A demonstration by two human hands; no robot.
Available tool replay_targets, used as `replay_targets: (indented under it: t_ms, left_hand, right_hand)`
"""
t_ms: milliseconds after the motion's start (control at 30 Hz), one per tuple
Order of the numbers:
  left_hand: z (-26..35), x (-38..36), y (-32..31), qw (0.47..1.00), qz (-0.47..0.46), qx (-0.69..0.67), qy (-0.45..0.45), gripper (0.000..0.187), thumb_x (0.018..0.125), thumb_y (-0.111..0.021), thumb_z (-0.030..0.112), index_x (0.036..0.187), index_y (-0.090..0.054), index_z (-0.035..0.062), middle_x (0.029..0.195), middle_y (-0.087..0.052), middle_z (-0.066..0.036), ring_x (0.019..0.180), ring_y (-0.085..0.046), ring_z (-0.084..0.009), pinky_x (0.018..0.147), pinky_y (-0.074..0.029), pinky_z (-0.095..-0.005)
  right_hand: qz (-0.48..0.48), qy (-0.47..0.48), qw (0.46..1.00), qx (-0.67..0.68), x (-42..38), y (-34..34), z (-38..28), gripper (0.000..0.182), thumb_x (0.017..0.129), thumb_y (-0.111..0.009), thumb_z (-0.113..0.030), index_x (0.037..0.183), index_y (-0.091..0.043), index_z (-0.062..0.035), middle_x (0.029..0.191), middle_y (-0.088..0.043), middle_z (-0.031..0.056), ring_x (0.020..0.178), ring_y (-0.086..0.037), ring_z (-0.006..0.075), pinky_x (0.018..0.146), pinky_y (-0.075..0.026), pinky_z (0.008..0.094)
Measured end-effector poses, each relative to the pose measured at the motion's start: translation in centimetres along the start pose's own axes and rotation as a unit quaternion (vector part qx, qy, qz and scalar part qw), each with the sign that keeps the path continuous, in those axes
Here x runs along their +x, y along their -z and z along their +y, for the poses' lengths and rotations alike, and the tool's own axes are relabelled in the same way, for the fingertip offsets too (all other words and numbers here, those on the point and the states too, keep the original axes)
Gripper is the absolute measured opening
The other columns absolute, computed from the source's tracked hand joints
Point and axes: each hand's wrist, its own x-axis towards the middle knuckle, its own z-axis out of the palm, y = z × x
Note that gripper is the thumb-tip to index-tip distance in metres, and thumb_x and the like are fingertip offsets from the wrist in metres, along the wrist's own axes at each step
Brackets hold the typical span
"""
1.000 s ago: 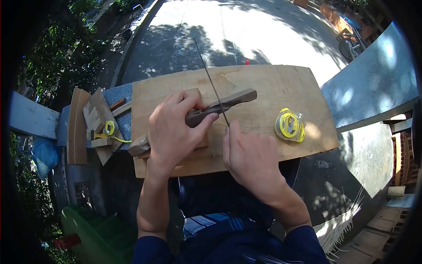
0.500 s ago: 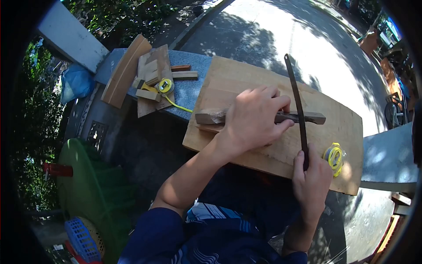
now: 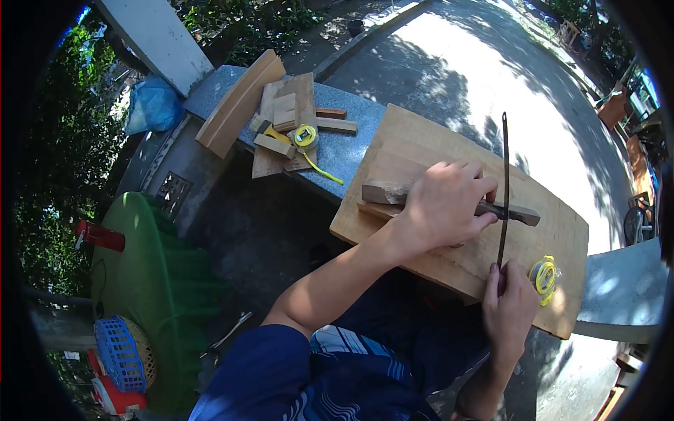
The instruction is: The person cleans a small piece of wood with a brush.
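The left hand [image 3: 444, 205] presses flat, fingers spread and closed over nothing, on a dark wooden piece [image 3: 449, 203] to pin it against the plank [image 3: 554, 231] on the tabletop, probably so it cannot slip. The right hand [image 3: 508, 306] is clenched on the handle end of a thin file [image 3: 503, 189], whose blade crosses the piece just beyond the left fingertips. A yellow tape reel [image 3: 545, 276] lies beside the right hand.

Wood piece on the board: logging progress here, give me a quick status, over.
Left hand pressing dark wood piece flat on board. Right hand gripping file, blade across the piece. Yellow tape roll beside right hand, not obstructing.
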Motion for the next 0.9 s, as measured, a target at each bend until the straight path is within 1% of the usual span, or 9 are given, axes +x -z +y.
replay_targets:
  t_ms: [100, 167, 233, 333, 433, 567, 667, 800, 900]
  left_hand:
    - [0.0, 0.0, 0.1, 1.0, 0.01, 0.003, -0.015, 0.03, 0.083, -0.083, 0.038, 0.094, -0.07, 0.0129, 0.091, -0.065, -0.005, 0.091, -0.067, -0.0263, 0.083, -0.054, -0.0416]
    - [0.1, 0.2, 0.1, 1.0, 0.012, -0.008, -0.016, 0.03, 0.083, -0.083, 0.038, 0.094, -0.07, 0.0128, 0.091, -0.066, -0.003, 0.09, -0.068, -0.0255, 0.081, -0.054, -0.0409]
    - [0.6, 0.5, 0.6, 1.0, -0.018, -0.006, 0.002, 0.029, 0.082, -0.084, 0.036, 0.092, -0.071, 0.0116, 0.088, -0.066, -0.003, 0.086, -0.069, -0.0248, 0.077, -0.054, -0.0407]
    - [1.0, 0.7, 0.6, 1.0, -0.007, -0.013, -0.006, 0.027, 0.081, -0.086, 0.031, 0.088, -0.072, 0.0093, 0.086, -0.065, -0.005, 0.08, -0.068, -0.0264, 0.073, -0.052, -0.0405]
    - [1.5, 0.8, 0.7, 1.0, -0.011, -0.011, 0.003, 0.026, 0.079, -0.087, 0.028, 0.087, -0.072, 0.0081, 0.087, -0.066, -0.005, 0.079, -0.069, -0.028, 0.072, -0.052, -0.04]
    - [1.8, 0.9, 0.9, 1.0, -0.01, -0.004, 0.009, 0.026, 0.078, -0.087, 0.026, 0.087, -0.072, 0.0071, 0.089, -0.068, -0.006, 0.08, -0.07, -0.0289, 0.073, -0.053, -0.0398]
    - [1.7, 0.8, 0.6, 1.0, -0.001, -0.014, 0.008, 0.026, 0.076, -0.088, 0.027, 0.084, -0.07, 0.0092, 0.087, -0.063, -0.004, 0.08, -0.067, -0.0263, 0.072, -0.052, -0.0394]
    - [1.8, 0.6, 0.5, 1.0, 0.004, -0.013, 0.014, 0.026, 0.075, -0.089, 0.024, 0.086, -0.071, 0.0095, 0.089, -0.063, -0.005, 0.079, -0.066, -0.027, 0.071, -0.051, -0.0402]
    - [2.1, 0.7, 0.9, 1.0, -0.005, -0.008, 0.012, 0.027, 0.076, -0.088, 0.022, 0.091, -0.072, 0.005, 0.089, -0.067, -0.01, 0.08, -0.071, -0.0284, 0.072, -0.054, -0.0404]
  right_hand:
    - [-0.014, 0.021, 1.0, 0.001, -0.1, 0.1, 0.5, 0.025, 0.1, -0.064, -0.02, 0.081, -0.058, -0.0056, 0.071, -0.062, 0.0137, 0.063, -0.063, 0.0362, 0.057, -0.045, 0.0472]
    - [-0.011, 0.046, 0.999, 0.009, 0.2, 0.3, 0.4, 0.027, 0.101, -0.063, -0.022, 0.08, -0.059, -0.0064, 0.071, -0.063, 0.0134, 0.063, -0.064, 0.0361, 0.056, -0.046, 0.047]
    - [-0.018, 0.069, 0.997, 0.009, 0.4, 0.0, 0.8, 0.029, 0.103, -0.061, -0.025, 0.079, -0.061, -0.007, 0.071, -0.065, 0.013, 0.063, -0.066, 0.0354, 0.055, -0.048, 0.0467]
    - [-0.037, 0.09, 0.995, -0.006, 0.4, 0.3, 1.0, 0.032, 0.104, -0.057, -0.026, 0.079, -0.062, -0.0073, 0.067, -0.066, 0.0123, 0.061, -0.068, 0.0337, 0.055, -0.051, 0.0467]
    - [-0.048, 0.089, 0.995, 0.011, 0.1, -0.1, 1.2, 0.032, 0.104, -0.057, -0.026, 0.08, -0.062, -0.0075, 0.064, -0.066, 0.0135, 0.059, -0.068, 0.0335, 0.053, -0.051, 0.0477]
    - [-0.074, 0.075, 0.994, 0.039, -0.6, -0.3, 1.1, 0.03, 0.104, -0.057, -0.03, 0.084, -0.062, -0.0073, 0.069, -0.068, 0.0139, 0.064, -0.069, 0.035, 0.057, -0.052, 0.048]
    - [-0.095, 0.063, 0.992, 0.059, 0.1, -0.1, 0.9, 0.032, 0.104, -0.057, -0.032, 0.084, -0.064, -0.0078, 0.069, -0.068, 0.0143, 0.064, -0.07, 0.0354, 0.057, -0.052, 0.0492]
    - [-0.12, 0.065, 0.988, 0.067, 0.8, 0.3, 0.7, 0.033, 0.102, -0.057, -0.034, 0.083, -0.066, -0.0078, 0.07, -0.069, 0.016, 0.064, -0.07, 0.0366, 0.059, -0.053, 0.0515]
    - [-0.13, 0.064, 0.987, 0.072, 0.3, 0.4, 1.0, 0.033, 0.101, -0.058, -0.035, 0.085, -0.067, -0.0076, 0.067, -0.069, 0.0163, 0.063, -0.07, 0.0373, 0.06, -0.053, 0.0516]
